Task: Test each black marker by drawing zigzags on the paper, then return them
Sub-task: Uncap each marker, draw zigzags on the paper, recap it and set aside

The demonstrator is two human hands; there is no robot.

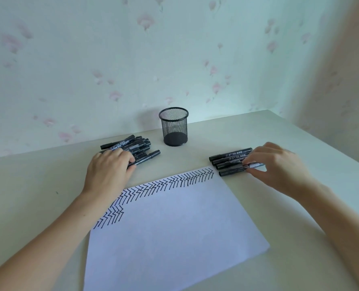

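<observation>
A white sheet of paper (174,227) lies in front of me with rows of black zigzags along its top and upper left edge. A pile of several black markers (130,144) lies at the back left. My left hand (109,166) rests on the near side of that pile, its fingers curled round one marker (147,157). At the right, several markers (229,161) lie side by side. My right hand (273,162) pinches the right end of one marker (235,170) in that row.
An empty black mesh pen cup (174,127) stands at the back between the two groups of markers. The pale table (48,181) ends at a wall with flowered wallpaper behind and a wall corner at the right.
</observation>
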